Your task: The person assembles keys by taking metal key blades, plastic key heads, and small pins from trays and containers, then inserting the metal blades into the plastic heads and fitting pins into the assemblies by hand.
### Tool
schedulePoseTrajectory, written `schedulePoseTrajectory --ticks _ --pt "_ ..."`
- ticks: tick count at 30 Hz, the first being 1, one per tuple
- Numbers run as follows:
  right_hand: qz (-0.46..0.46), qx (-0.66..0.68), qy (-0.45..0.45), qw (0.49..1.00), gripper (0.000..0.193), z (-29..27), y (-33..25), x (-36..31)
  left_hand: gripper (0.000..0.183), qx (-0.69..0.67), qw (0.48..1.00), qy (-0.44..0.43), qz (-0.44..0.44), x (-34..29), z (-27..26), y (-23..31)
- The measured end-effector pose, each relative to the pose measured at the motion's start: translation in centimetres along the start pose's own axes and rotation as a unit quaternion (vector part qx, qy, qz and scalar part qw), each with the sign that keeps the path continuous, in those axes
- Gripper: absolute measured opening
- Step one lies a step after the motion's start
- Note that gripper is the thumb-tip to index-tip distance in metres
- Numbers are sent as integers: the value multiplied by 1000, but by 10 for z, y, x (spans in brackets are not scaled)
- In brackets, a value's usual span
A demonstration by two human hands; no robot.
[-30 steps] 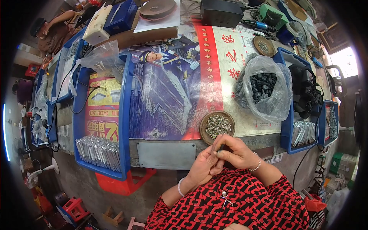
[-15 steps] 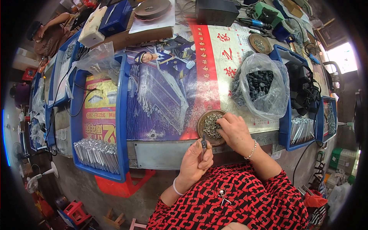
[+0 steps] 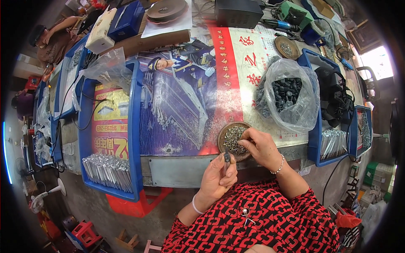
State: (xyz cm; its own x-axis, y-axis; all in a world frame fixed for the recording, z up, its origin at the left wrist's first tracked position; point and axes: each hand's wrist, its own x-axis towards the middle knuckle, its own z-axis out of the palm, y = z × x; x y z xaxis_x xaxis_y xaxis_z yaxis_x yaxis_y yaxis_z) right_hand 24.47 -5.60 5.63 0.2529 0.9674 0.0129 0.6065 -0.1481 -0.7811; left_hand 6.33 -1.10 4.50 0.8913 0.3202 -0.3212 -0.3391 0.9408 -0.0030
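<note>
My left hand is closed around a slim metal piece with a dark upper end, held upright near the table's front edge. Its lower part is hidden by my fingers. Just beyond it sits a round brown bowl of small metal fasteners, which look like screws or rivets. My right hand is over the bowl's right side, thumb and forefinger pinched together. Whatever is between those fingertips is too small to make out. Behind the bowl, an open clear plastic bag contains many small black parts.
On the left stands a blue tray with rows of flat metal pieces. Another blue tray on the right has similar pieces and black straps. A black box is at the back. A person sits at far left.
My right hand has drawn back slightly to the right, its fingertips rising from the fasteners into a pinch. The left hand keeps its hold, having shifted very little.
</note>
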Motion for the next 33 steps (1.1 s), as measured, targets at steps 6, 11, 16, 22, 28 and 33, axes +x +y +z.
schedulePoseTrajectory --ticks 6,11,16,22,28,33 --pt "38 66 1 997 7 0 3 -2 33 -31 999 -12 -35 4 -1 0" --pt "-6 69 58 996 7 1 3 -2 32 -38 998 -20 -39 5 -1 1" --pt "185 431 -51 882 11 -15 -5 -4 32 -37 998 -10 -41 8 2 1" --pt "149 473 -153 855 19 -19 -24 -8 31 -54 998 4 -39 11 -4 -3" --pt "125 476 -166 855 16 -17 -29 -4 26 -10 999 24 -35 11 4 -1" --pt "121 466 -167 860 14 -15 -36 -2 21 30 999 27 -17 9 6 -2"
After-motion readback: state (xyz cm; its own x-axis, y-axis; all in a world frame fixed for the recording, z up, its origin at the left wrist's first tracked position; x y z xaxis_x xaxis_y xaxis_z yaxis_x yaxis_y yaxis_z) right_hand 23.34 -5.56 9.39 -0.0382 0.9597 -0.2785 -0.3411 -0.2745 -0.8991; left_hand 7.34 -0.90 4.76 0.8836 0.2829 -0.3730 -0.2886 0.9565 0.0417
